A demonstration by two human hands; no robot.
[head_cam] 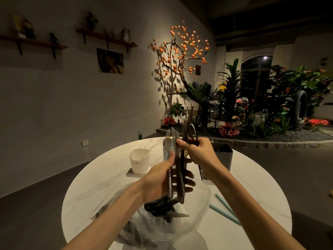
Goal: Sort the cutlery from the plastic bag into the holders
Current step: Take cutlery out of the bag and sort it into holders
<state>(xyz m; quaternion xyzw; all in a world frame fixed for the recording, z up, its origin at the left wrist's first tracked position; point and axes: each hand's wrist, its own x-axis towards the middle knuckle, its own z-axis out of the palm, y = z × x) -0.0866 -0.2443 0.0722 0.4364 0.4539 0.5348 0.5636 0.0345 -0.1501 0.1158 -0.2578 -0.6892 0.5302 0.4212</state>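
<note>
Both hands gripped cutlery above our plastic bag (pixel 162 230). Our left hand (pixel 158 179) clutched a bundle of cutlery (pixel 177 170); our right hand (pixel 200 152), at one o'clock, pinched dark utensils (pixel 189 130).

White veined table (pixel 93 186), white holder (pixel 139 161), grey holder (pixel 223 156), teal sticks (pixel 225 212)

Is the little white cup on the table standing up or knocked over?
Standing up. The white cup sits upright on a small tray, its open mouth facing up. Whether anything is inside, I cannot tell.

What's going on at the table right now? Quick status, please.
Both hands busy: left hand grips a cutlery bunch, right hand pinches pieces from it. White holder empty. Plastic bag below, still loaded.
</note>
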